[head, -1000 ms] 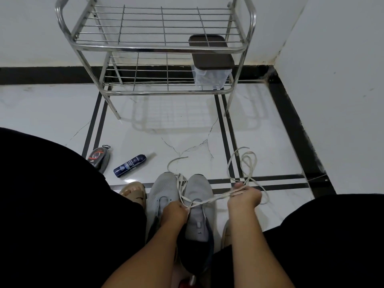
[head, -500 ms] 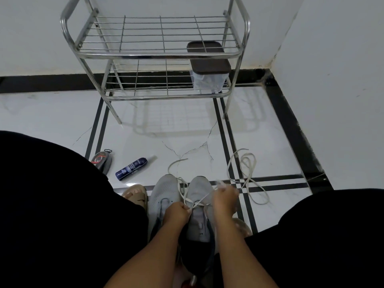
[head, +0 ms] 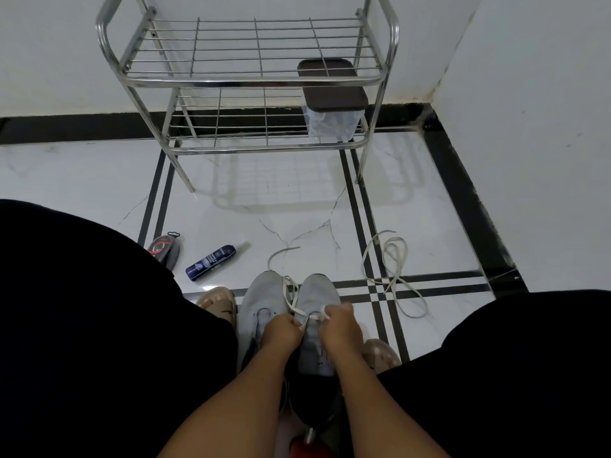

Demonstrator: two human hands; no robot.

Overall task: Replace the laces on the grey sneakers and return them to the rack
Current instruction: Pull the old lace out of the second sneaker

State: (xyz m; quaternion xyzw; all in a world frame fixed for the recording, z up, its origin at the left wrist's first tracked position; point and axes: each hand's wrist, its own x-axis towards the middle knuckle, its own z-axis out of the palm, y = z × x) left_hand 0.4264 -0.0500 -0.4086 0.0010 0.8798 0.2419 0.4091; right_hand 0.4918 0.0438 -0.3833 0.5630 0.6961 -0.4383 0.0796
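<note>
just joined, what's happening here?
A person sits on the floor lacing the right grey sneaker. The left hand and right hand each pinch its white lace over the eyelets. A loose lace lies on the tiles to the right. The rack holds no shoes.

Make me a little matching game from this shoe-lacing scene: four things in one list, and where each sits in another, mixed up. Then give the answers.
Things:
1. dark blue bottle
2. brown-lidded container
3. loose white lace
4. grey sneakers

Places:
A. on the rack's lower shelf, right end
B. lying on the floor left of the sneakers
C. on the floor between the person's knees, under both hands
D. coiled on the floor right of the sneakers

Pairs: 1-B, 2-A, 3-D, 4-C
</note>
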